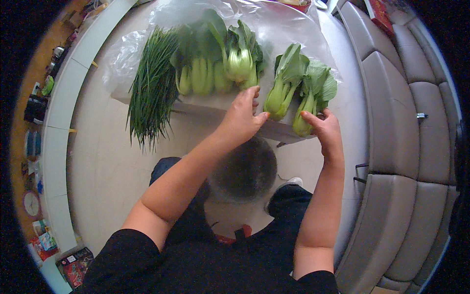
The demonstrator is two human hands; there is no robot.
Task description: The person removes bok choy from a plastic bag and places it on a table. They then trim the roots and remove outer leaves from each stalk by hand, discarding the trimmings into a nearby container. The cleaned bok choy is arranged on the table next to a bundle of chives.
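Note:
My right hand [326, 128] grips the base of a bok choy [314, 92] at the right front of the plastic-covered table, thumb on its pale stalks and fingers behind. Just left of it lies another bok choy [281, 97], leaves pointing away from me. My left hand [246, 112] is open beside that one, with its thumb tip at the stalk base; whether they touch is unclear. Beyond its fingers, several more bok choy [202, 73] lie side by side, one [238, 60] on top. A bundle of garlic chives [152, 84] lies at the left, its ends hanging over the front edge.
Clear plastic sheeting [293, 27] covers the table, bunched at the left [123, 60]. A dark round object [244, 169], blurred, sits below the table edge between my knees. A grey leather sofa [391, 128] runs along the right, a white cabinet [58, 158] with household items along the left.

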